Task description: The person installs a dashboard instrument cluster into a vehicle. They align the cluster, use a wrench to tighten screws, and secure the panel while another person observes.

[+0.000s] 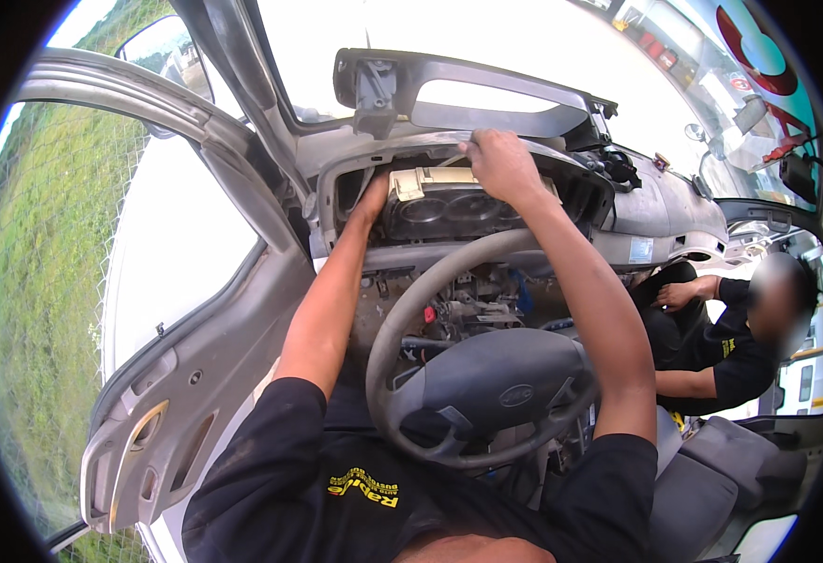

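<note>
An instrument cluster (pixel 451 212) with dark round dials and a cream back housing (pixel 409 185) sits in the dashboard opening behind the steering wheel (pixel 380 361). My left hand (pixel 375 194) reaches in at the cluster's left end, its fingers hidden. Over the top of the cluster, my right hand (pixel 507 167) is closed, its fingers curled near the upper edge of the opening. What it grips, if anything, I cannot make out. My right forearm passes over the wheel's rim. A loose dark trim surround (pixel 374 91) lies on top of the dashboard (pixel 650 202), against the windscreen.
On my left the vehicle door (pixel 163 413) stands open, with a wire fence and grass outside. Exposed wiring and brackets (pixel 486 305) show below the dashboard. A co-worker (pixel 744 328) in a dark shirt is at the passenger side, beyond the grey seat (pixel 688 493).
</note>
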The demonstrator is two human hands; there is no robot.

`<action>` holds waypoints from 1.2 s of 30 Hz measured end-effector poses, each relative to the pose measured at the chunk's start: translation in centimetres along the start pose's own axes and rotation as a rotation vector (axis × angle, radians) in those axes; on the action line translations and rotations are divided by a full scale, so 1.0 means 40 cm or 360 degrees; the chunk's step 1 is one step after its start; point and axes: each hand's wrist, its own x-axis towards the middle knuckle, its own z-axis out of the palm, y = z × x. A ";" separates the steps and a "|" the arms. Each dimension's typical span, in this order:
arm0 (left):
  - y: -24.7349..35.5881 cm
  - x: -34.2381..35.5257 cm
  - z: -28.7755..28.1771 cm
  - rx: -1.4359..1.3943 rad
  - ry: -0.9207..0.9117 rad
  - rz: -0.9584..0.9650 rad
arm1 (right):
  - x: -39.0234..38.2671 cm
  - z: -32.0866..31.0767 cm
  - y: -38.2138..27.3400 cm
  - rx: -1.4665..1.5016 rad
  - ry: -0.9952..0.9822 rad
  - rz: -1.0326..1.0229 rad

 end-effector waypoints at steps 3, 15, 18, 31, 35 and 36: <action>-0.009 0.015 -0.028 0.0147 0.0040 0.0108 | 0.022 -0.002 -0.079 -0.0005 -0.0045 -0.0209; 0.017 0.000 -0.048 -0.0132 -0.0121 -0.0097 | 0.057 0.048 -0.245 0.0107 -0.0054 -0.0221; -0.007 0.010 -0.041 -0.0199 -0.0235 -0.0204 | 0.043 0.015 -0.180 0.0087 0.0033 -0.0148; -0.212 0.070 0.028 -0.0096 -0.0175 -0.0115 | -0.018 -0.019 -0.111 0.0070 0.0037 0.0359; -0.224 0.128 -0.173 0.0040 -0.0182 -0.0160 | 0.018 -0.027 -0.187 0.0133 0.0097 0.0274; -0.180 0.091 -0.104 0.0013 -0.0192 -0.0151 | 0.010 -0.016 -0.143 0.0063 0.0049 0.0349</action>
